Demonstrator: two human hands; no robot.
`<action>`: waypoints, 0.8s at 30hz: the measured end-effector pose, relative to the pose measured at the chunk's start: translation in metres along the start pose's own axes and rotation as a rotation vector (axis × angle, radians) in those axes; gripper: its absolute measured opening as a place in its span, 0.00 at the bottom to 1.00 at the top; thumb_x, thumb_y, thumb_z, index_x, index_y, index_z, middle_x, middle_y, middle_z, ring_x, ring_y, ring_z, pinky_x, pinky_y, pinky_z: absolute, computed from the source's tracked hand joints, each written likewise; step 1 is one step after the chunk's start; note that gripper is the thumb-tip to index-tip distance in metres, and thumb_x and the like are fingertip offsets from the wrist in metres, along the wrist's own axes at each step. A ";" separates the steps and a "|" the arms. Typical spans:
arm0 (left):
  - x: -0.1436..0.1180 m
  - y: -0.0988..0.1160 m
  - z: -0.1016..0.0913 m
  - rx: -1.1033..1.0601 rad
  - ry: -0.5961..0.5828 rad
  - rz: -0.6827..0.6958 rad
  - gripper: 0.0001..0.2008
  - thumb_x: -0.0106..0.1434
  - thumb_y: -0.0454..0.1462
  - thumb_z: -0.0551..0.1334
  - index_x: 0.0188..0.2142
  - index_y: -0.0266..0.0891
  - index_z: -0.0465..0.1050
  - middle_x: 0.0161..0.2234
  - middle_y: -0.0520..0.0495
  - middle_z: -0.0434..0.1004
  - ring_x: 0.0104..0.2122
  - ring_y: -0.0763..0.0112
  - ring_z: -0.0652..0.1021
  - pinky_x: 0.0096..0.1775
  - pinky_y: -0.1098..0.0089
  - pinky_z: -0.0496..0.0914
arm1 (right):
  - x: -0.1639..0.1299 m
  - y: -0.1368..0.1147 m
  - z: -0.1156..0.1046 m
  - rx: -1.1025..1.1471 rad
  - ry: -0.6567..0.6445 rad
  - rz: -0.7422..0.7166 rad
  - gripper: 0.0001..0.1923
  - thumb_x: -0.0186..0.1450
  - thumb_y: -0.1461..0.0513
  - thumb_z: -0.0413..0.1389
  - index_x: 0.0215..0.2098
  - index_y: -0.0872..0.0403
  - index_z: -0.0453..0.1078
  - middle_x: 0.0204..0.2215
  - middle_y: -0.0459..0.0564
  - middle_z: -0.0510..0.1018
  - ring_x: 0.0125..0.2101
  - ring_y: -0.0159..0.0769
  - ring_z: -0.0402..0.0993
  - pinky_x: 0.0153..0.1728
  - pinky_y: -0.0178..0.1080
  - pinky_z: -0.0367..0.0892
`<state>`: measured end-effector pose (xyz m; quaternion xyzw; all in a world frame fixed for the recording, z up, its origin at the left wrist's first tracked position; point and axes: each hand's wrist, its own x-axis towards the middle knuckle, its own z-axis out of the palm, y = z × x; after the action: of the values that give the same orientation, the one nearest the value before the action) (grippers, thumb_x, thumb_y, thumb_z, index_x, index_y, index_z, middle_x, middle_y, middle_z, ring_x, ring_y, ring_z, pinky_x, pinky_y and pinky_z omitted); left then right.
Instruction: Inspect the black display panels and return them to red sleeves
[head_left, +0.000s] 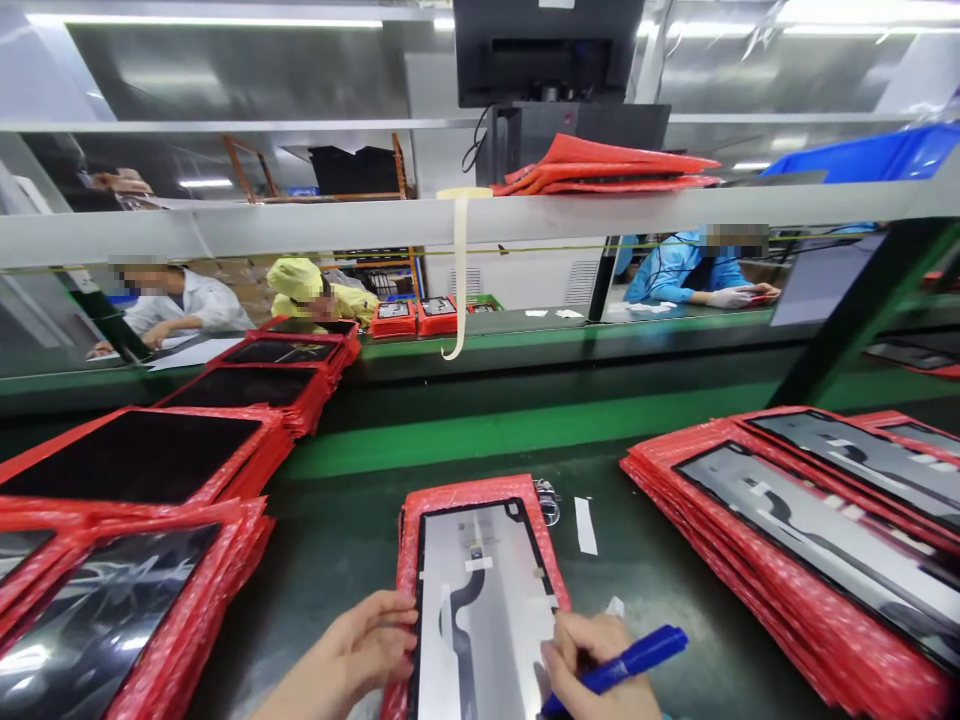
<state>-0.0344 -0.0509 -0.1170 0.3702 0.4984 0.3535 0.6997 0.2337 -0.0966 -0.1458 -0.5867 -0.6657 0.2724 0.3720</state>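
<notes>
A tablet display panel (499, 600), silver back up with a dark curved flex cable (459, 610), lies on a red bubble-wrap sleeve (469, 492) in front of me. My left hand (367, 645) has its bent fingers against the panel's left edge; its thumb is hidden. A blue marker pen (630, 662) is held in my right hand (596, 650) at the panel's lower right edge. The pen slants, its upper end to the right, its lower end close to the panel; contact is unclear. Small white tabs stick to the panel.
Stacked red sleeves with dark panels (142, 455) stand on the left. More sleeves with silver-backed panels (810, 530) are on the right. A white strip (586, 525) lies behind the panel. Yellowish tape (460, 270) hangs from the shelf. Co-workers sit across the bench.
</notes>
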 end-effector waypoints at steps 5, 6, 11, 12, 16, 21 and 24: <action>0.007 0.004 -0.001 -0.083 0.053 -0.039 0.19 0.38 0.34 0.74 0.34 0.37 0.79 0.33 0.42 0.79 0.37 0.61 0.77 0.41 0.65 0.69 | -0.002 -0.001 0.006 -0.085 -0.016 0.005 0.19 0.59 0.62 0.50 0.17 0.51 0.44 0.14 0.40 0.55 0.19 0.31 0.55 0.29 0.36 0.55; 0.007 0.004 -0.001 -0.099 0.070 -0.043 0.19 0.38 0.34 0.74 0.34 0.36 0.80 0.35 0.41 0.80 0.37 0.61 0.77 0.41 0.64 0.70 | -0.002 -0.001 0.007 -0.089 -0.004 0.012 0.19 0.58 0.63 0.50 0.16 0.51 0.44 0.13 0.39 0.54 0.19 0.31 0.55 0.29 0.36 0.55; 0.004 0.012 0.005 -0.201 0.081 -0.091 0.16 0.40 0.31 0.72 0.33 0.36 0.80 0.38 0.40 0.81 0.40 0.59 0.78 0.43 0.63 0.71 | -0.004 -0.002 0.007 -0.032 -0.037 0.024 0.19 0.55 0.65 0.52 0.16 0.51 0.43 0.13 0.39 0.52 0.19 0.31 0.54 0.27 0.36 0.54; 0.003 0.015 0.007 -0.207 0.070 -0.103 0.16 0.41 0.30 0.71 0.33 0.36 0.80 0.38 0.40 0.81 0.40 0.59 0.78 0.44 0.64 0.71 | -0.004 -0.003 0.006 -0.022 -0.046 0.031 0.19 0.55 0.65 0.52 0.16 0.51 0.44 0.13 0.39 0.53 0.19 0.31 0.54 0.27 0.36 0.54; 0.002 0.028 0.012 -0.167 0.042 -0.134 0.12 0.49 0.30 0.69 0.36 0.33 0.79 0.35 0.41 0.81 0.37 0.64 0.79 0.43 0.66 0.70 | 0.001 -0.005 -0.001 0.172 -0.033 0.069 0.20 0.56 0.63 0.54 0.16 0.51 0.46 0.14 0.39 0.55 0.19 0.30 0.53 0.26 0.35 0.53; 0.001 0.040 0.030 -0.086 -0.093 -0.089 0.08 0.54 0.34 0.68 0.34 0.32 0.78 0.29 0.43 0.80 0.27 0.70 0.76 0.32 0.71 0.67 | 0.009 -0.006 -0.002 0.606 -0.051 0.108 0.23 0.60 0.48 0.54 0.18 0.50 0.50 0.14 0.38 0.57 0.17 0.28 0.53 0.19 0.33 0.51; -0.003 0.041 0.052 -0.089 -0.240 -0.049 0.10 0.54 0.34 0.66 0.37 0.32 0.78 0.31 0.41 0.81 0.32 0.63 0.78 0.38 0.67 0.68 | 0.012 -0.004 0.002 0.821 -0.151 0.147 0.24 0.60 0.44 0.55 0.21 0.50 0.54 0.11 0.36 0.59 0.13 0.25 0.52 0.16 0.30 0.48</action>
<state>0.0099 -0.0427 -0.0682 0.3663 0.4038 0.3109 0.7785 0.2295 -0.0856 -0.1421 -0.4141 -0.4838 0.5828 0.5048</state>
